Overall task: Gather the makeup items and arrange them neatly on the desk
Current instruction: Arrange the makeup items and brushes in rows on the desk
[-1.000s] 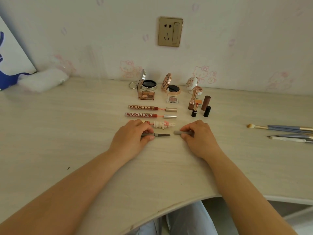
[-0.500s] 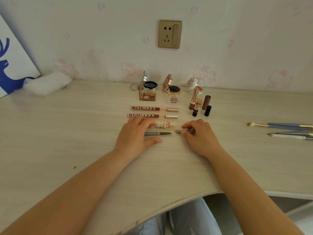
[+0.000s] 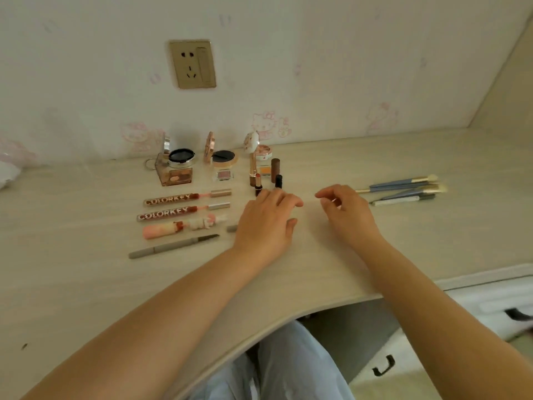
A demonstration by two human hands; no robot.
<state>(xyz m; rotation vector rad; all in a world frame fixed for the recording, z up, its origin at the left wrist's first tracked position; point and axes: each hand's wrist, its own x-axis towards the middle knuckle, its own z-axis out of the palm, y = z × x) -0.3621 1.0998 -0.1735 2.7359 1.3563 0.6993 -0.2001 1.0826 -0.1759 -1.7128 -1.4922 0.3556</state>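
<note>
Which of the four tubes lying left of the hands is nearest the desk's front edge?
The grey pen. It lies in front of the pink tube and both COLORKEY tubes.

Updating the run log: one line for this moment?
left hand: open, over grey cap | right hand: empty, toward makeup brushes | grey eyeliner pen: uncapped, on desk

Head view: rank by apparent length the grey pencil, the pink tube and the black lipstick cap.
1. grey pencil, longest.
2. pink tube, clearly shorter.
3. black lipstick cap, shortest, though it stands upright and farther back, so foreshortened.
</note>
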